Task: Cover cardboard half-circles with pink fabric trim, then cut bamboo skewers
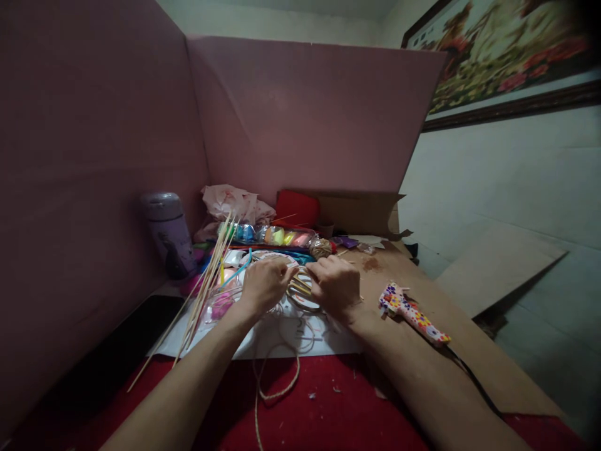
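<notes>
My left hand (265, 285) and my right hand (334, 285) meet over a small bundle of thin wooden sticks (300, 287), fingers pinched on it from both sides. The bundle lies above a round white piece (307, 304) on a white sheet (267, 341). Loose jute twine (277, 376) trails from under my hands across the red cloth (328, 407) toward me.
Long bamboo skewers (206, 288) lean at the left beside a purple bottle (169, 235). A row of coloured clay packs (272, 236) lies behind. A flower-patterned glue gun (413, 314) rests on brown cardboard (469, 351) at the right. Pink boards (305, 119) wall off the back and left.
</notes>
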`<state>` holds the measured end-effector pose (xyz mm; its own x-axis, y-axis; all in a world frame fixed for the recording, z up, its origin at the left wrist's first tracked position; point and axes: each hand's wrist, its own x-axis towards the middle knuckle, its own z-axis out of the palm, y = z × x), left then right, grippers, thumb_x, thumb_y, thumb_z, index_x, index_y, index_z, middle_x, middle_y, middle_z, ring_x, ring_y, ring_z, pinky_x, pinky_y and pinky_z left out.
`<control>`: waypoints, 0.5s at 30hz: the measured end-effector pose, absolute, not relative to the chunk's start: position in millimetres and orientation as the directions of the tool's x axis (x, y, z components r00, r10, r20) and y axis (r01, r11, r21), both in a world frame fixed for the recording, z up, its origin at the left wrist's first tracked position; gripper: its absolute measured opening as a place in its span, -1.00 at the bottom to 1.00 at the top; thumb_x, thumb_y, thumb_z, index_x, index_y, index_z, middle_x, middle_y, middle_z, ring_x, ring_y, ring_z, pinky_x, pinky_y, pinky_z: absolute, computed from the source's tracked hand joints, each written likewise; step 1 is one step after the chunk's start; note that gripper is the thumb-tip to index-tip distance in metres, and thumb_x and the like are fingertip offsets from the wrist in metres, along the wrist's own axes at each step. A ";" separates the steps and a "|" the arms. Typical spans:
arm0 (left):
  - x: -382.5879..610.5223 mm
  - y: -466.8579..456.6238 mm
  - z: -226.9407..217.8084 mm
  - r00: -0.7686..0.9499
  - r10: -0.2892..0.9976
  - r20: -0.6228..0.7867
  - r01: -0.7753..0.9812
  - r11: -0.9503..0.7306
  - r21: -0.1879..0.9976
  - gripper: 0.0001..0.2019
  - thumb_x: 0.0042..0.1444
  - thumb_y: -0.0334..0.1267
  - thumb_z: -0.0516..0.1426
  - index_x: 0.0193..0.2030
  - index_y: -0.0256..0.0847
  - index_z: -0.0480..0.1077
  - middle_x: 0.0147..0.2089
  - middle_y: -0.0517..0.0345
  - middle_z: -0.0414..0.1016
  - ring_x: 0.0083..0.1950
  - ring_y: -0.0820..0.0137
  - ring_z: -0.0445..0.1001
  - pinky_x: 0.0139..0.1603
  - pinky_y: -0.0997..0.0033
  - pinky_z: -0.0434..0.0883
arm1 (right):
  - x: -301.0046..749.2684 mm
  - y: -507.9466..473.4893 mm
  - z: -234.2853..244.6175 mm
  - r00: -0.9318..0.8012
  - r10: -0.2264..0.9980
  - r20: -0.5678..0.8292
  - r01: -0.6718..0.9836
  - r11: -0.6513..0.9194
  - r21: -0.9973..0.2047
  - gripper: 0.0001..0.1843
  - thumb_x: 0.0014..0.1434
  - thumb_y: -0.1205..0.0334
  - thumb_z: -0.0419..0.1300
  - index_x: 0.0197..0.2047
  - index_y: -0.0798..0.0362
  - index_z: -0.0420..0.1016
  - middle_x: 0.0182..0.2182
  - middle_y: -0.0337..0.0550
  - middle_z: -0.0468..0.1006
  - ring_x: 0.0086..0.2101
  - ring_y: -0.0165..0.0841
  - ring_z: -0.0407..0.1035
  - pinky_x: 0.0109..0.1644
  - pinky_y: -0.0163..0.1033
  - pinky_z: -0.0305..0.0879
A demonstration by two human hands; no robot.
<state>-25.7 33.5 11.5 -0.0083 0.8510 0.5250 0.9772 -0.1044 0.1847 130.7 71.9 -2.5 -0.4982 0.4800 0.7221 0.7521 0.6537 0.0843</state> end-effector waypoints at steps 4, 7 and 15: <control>-39.2 37.6 17.4 0.149 0.860 0.489 0.866 -0.352 0.356 -0.58 0.08 -0.03 0.05 -0.68 -0.25 0.32 -0.65 0.23 0.24 -0.57 0.52 0.11 -0.51 0.46 0.00 | 146.0 89.8 6.2 -0.555 0.394 0.732 0.496 0.864 -0.089 -0.86 0.12 0.28 0.17 -0.39 0.00 0.56 -0.47 -0.20 0.53 -0.31 -0.30 0.26 -0.16 -0.16 0.00; -44.1 38.2 21.2 0.223 0.866 0.447 0.659 -0.472 0.586 -0.61 0.05 -0.06 0.07 -0.67 -0.27 0.33 -0.65 0.26 0.20 -0.57 0.55 0.09 -0.54 0.51 0.04 | 152.5 102.4 8.0 -0.502 0.405 0.764 0.303 0.910 -0.284 -0.86 0.12 0.25 0.18 -0.41 0.00 0.57 -0.43 -0.20 0.52 -0.29 -0.33 0.28 -0.15 -0.20 0.10; -37.5 32.2 32.9 -0.172 0.746 0.643 0.281 -0.588 0.758 -0.73 0.10 -0.13 0.08 -0.54 -0.23 0.35 -0.65 0.26 0.23 -0.59 0.53 0.18 -0.54 0.51 0.16 | 174.3 122.3 3.0 -0.358 0.532 0.767 0.804 0.593 -0.035 -0.82 0.14 0.30 0.14 -0.39 0.01 0.58 -0.44 -0.17 0.45 -0.38 -0.35 0.24 -0.31 -0.25 0.02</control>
